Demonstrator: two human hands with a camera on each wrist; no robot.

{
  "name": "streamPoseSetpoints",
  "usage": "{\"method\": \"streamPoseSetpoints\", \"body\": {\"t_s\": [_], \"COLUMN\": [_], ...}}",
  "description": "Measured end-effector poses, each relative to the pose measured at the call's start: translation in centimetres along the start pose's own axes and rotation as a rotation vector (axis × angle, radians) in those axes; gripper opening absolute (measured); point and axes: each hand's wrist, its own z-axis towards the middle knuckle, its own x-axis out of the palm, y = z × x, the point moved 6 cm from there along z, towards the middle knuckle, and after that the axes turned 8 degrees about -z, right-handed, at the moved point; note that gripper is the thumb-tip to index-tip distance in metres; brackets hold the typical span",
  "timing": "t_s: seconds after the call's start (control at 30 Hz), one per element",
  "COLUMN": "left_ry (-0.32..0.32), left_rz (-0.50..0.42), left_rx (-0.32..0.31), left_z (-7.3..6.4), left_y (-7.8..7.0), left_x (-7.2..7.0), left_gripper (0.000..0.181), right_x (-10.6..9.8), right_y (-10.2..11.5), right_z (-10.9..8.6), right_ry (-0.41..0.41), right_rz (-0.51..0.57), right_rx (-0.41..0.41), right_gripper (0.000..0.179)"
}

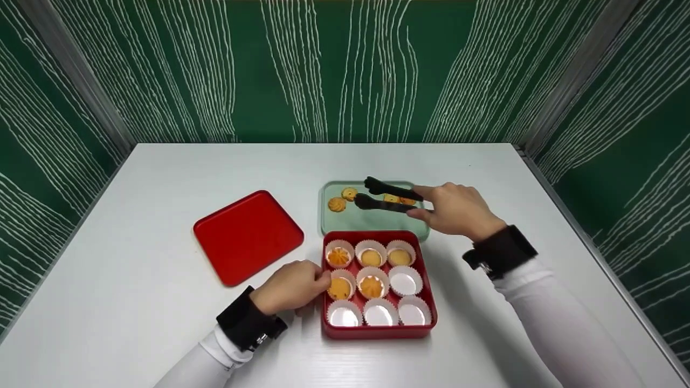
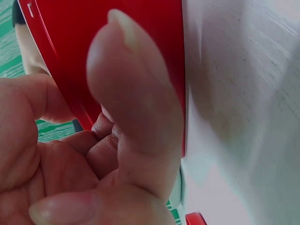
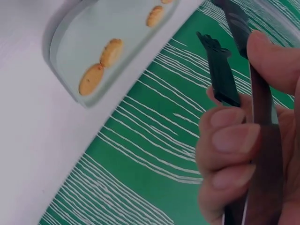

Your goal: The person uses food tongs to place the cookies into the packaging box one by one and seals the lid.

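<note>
My right hand [image 1: 458,210] grips black-tipped tongs [image 1: 391,189] above the pale green tray [image 1: 372,223]. The tips stand apart with nothing between them. Cookies [image 1: 337,205] lie on the tray's left part, others partly hidden behind the tongs. A red box [image 1: 377,331] in front of the tray holds white paper cups [image 1: 405,281] in three rows. Cookies sit in the whole back row and in the left and middle cups of the centre row; the other cups hold none. My left hand [image 1: 294,285] holds the box's left wall, its thumb and fingers against the red side [image 2: 154,28].
A red lid-like tray [image 1: 248,237] lies at an angle to the left of the box on the white table [image 1: 135,258]. Green panels with white lines [image 1: 345,70] rise behind the table and along both sides.
</note>
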Motion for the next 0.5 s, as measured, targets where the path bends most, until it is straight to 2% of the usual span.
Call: {"method": "streamPoseSetpoints", "body": {"t_s": [0.27, 0.5], "left_ry": [-0.004, -0.003], "left_rz": [-0.003, -0.006], "left_rx": [-0.002, -0.002], "left_z": [-0.1, 0.2], "left_y": [0.0, 0.1], "left_x": [0.0, 0.0], "left_gripper": [0.042, 0.042], "right_x": [2.1, 3.4], "right_y": [1.7, 2.7], "right_z": [4.7, 7.2], "right_ry": [0.087, 0.148], "right_rz": [-0.002, -0.019], "right_rx": [-0.014, -0.025], "right_gripper": [0.049, 0.058]}}
